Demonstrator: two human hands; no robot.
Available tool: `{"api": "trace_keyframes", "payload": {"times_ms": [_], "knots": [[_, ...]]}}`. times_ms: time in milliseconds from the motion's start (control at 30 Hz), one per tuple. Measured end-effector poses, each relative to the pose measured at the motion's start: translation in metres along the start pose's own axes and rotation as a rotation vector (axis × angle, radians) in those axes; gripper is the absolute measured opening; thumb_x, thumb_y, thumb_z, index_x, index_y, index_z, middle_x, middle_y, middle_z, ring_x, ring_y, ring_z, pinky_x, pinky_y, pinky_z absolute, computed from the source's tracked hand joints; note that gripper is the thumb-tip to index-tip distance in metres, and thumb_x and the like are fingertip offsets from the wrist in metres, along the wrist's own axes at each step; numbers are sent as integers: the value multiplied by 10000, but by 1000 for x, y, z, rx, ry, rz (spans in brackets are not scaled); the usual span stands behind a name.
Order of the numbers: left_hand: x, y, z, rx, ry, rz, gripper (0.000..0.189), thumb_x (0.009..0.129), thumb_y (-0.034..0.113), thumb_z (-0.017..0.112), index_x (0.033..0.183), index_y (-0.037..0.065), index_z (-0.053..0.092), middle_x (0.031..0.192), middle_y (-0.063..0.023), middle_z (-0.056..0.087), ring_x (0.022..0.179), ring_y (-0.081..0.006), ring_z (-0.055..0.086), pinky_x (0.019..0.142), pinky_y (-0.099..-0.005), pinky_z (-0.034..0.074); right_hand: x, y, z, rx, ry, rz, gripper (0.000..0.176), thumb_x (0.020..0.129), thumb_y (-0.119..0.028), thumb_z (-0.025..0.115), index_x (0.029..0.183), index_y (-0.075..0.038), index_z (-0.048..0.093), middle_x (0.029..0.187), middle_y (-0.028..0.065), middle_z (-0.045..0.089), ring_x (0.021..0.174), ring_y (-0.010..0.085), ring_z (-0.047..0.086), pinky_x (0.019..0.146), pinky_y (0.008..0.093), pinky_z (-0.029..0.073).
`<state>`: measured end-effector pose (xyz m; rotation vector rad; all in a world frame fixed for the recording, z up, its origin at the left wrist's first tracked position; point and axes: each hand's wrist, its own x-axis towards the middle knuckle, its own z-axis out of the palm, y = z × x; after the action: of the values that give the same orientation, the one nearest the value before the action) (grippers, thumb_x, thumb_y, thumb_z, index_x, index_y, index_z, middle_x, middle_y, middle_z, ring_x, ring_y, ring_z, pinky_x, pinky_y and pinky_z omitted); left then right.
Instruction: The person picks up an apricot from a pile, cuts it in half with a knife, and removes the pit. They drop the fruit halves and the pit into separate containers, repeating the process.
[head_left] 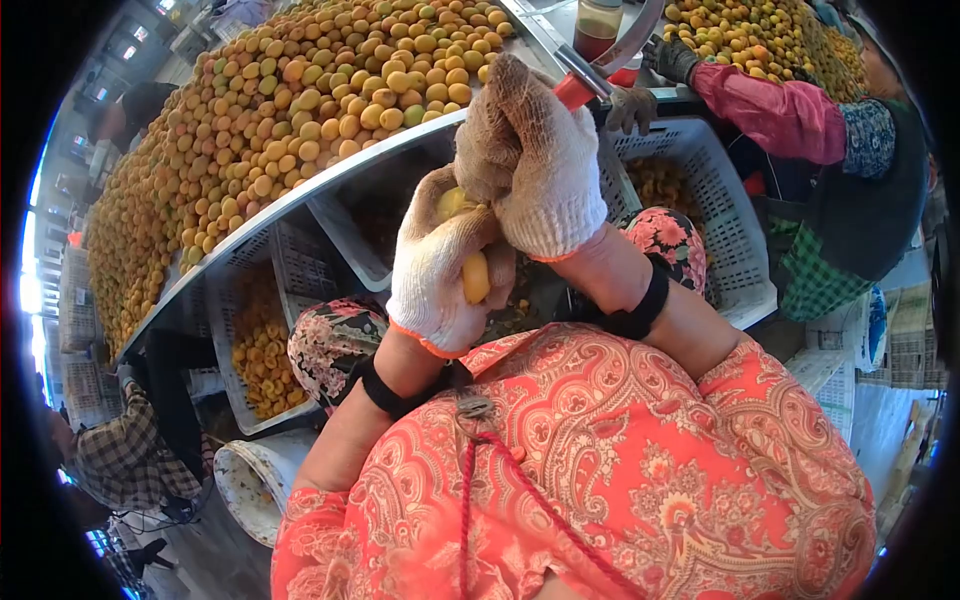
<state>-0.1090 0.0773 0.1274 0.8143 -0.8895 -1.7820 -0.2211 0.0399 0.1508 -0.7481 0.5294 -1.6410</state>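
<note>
The left hand is closed around a yellow fruit, which it holds close to the body, above the lap. The right hand sits just over it, touching, and grips a knife; its red handle and blade point up and away to the right. Under the table, which carries a heap of fruit, the right crate and the left crate both hold cut yellow pieces.
</note>
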Motion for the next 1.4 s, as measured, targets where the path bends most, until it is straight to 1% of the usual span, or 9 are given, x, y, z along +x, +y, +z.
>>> {"api": "trace_keyframes", "payload": {"times_ms": [300, 400, 533, 1000, 1100, 1167, 1300, 1333, 1400], "knots": [[12, 6, -19, 44, -63, -42, 397, 858, 79, 582, 1232, 13, 463, 800, -112, 602, 441, -154, 510, 370, -263, 377, 14, 5, -25, 30, -173, 156, 363, 996, -363, 553, 744, -108, 495, 650, 3, 417, 577, 152, 411, 571, 334, 383], [14, 1, -22, -42, -86, -26, 425, 831, 46, 597, 1234, 5, 466, 856, -124, 616, 440, -158, 516, 357, -266, 373, 15, -15, -25, -67, -151, -1, 366, 996, -375, 549, 750, -110, 493, 660, 4, 411, 590, 151, 410, 581, 344, 380], [13, -3, -20, -128, -152, -113, 449, 798, 11, 602, 1228, -1, 473, 901, -136, 636, 441, -163, 518, 353, -267, 376, 25, -19, -39, 124, -335, 167, 442, 994, -405, 548, 654, -162, 402, 579, -41, 319, 484, 118, 311, 484, 294, 287], [25, -12, -17, -40, -24, 47, 334, 827, -17, 597, 1150, 41, 536, 839, -98, 605, 519, -156, 562, 408, -257, 400, 25, 0, -33, 278, 139, 170, 302, 970, -252, 552, 711, -143, 440, 547, 13, 392, 403, 163, 349, 395, 309, 274], [38, -24, -19, 322, 69, 230, 362, 814, -83, 557, 1160, 20, 538, 834, -112, 625, 515, -201, 587, 445, -317, 467, 25, -4, -24, 169, 267, 174, 441, 961, -320, 584, 603, -186, 365, 504, -37, 285, 412, 143, 267, 417, 305, 207], [46, -33, -31, 926, 33, 748, 365, 828, -96, 554, 1178, 5, 533, 917, -127, 667, 731, -237, 691, 652, -336, 559, 25, -3, -24, 140, 311, 184, 396, 960, -306, 595, 643, -177, 395, 517, -37, 311, 413, 143, 286, 416, 303, 218], [51, -32, -39, 1248, 9, 806, 333, 804, -27, 614, 1125, 28, 539, 966, -226, 635, 854, -445, 641, 712, -466, 541, 27, 3, -20, 77, 380, 199, 351, 962, -291, 605, 686, -160, 433, 533, -32, 342, 418, 142, 316, 416, 304, 237], [54, -35, -42, 1250, 11, 806, 333, 804, -27, 614, 1125, 28, 539, 966, -226, 635, 854, -445, 641, 712, -466, 541, 28, 6, -18, 13, 400, 178, 349, 964, -298, 610, 694, -153, 442, 539, -30, 350, 423, 139, 325, 419, 301, 245], [60, -39, -45, 1171, 8, 658, 351, 835, -83, 591, 1170, 12, 547, 933, -116, 681, 821, -189, 696, 684, -301, 543, 30, 11, -22, -49, 420, 156, 348, 965, -304, 615, 702, -146, 451, 545, -28, 358, 427, 137, 334, 422, 299, 253]]}}
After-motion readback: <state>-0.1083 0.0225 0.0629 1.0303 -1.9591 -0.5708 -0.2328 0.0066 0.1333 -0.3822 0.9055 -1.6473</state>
